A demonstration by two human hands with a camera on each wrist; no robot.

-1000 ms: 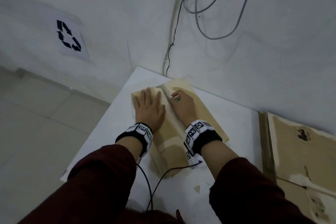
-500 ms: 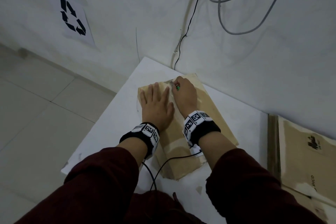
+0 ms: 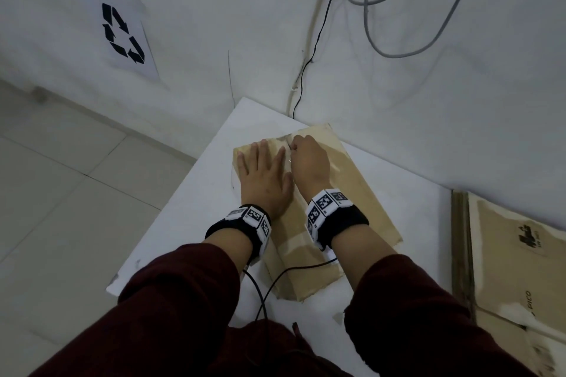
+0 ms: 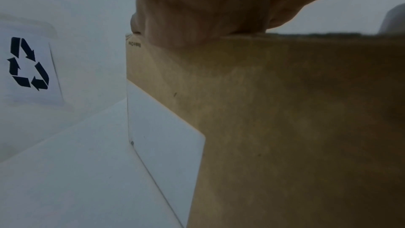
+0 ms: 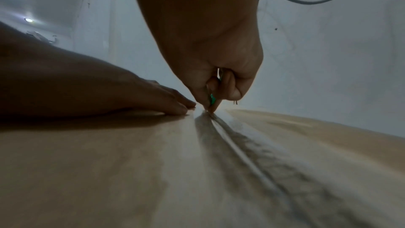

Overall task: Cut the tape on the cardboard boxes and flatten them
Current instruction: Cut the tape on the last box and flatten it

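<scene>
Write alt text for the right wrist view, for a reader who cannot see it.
A right hand grips a small green-handled cutter, its tip down on the taped centre seam of a cardboard box. The left hand lies flat on the box top beside the seam. Behind are a white wall and a looping grey cable.

Wall (image 3: 214, 9): plain white, running behind the table and meeting another wall at a corner.
Recycling sign (image 3: 124, 35): a white sheet stuck to the wall at the left, with three black chasing arrows (also plain in the left wrist view).
Cables (image 3: 398, 52): grey loops hanging on the wall at upper right; a thin black wire (image 3: 318, 40) drops down to the table's far edge.
Table (image 3: 190, 208): white top, pushed into the corner.
Floor (image 3: 61, 177): pale tiles with thin joints, to the left of the table.
</scene>
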